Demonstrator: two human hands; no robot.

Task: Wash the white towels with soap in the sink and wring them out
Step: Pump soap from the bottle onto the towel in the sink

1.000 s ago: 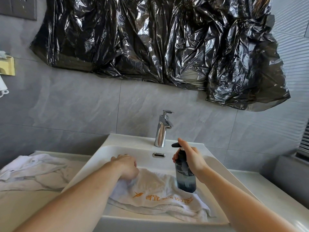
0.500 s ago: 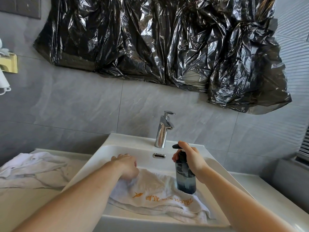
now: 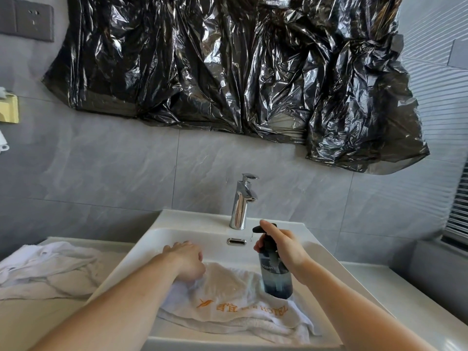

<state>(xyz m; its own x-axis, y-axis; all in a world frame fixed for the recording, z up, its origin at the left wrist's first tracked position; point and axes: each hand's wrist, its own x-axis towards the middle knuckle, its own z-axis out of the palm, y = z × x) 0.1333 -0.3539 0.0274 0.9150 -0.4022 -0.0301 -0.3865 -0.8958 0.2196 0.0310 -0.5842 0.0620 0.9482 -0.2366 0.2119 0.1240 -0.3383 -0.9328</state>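
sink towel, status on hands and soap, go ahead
Left hand grips white towel in sink. Right hand grips pump bottle, finger on pump, bottle over towel. Second towel waits on counter. Nothing in the way.

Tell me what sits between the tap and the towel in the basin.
In the head view, between the tap and the towel there is only bare white sink wall with the chrome overflow slot. The pump bottle stands off to the right, on the towel.
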